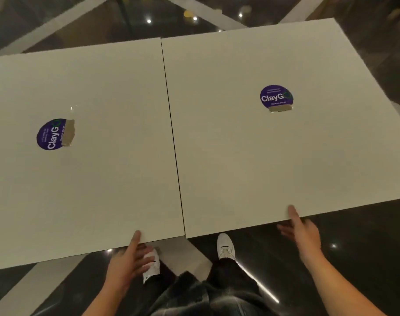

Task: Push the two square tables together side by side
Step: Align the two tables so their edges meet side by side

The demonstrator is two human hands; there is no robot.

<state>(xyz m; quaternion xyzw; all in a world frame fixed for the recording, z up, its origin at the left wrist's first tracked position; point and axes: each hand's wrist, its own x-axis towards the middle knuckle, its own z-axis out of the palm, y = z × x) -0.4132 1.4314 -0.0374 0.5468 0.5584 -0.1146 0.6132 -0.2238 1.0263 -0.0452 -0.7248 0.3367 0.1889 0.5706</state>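
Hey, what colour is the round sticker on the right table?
Purple with white lettering, seen in the head view: the sticker on the right table.

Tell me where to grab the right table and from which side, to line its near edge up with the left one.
Grip the right table by its near edge, from the person's side, where the right hand already pinches it: thumb on top, fingers beneath. The thin flat slab overhangs there, so a pinch fits. Its near edge sits slightly farther away than the left table's, so a pull toward the body probably suits.

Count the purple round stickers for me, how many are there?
2. One purple sticker sits on the left table, turned sideways. The other purple sticker sits on the right table, farther away. Each has tape on it.
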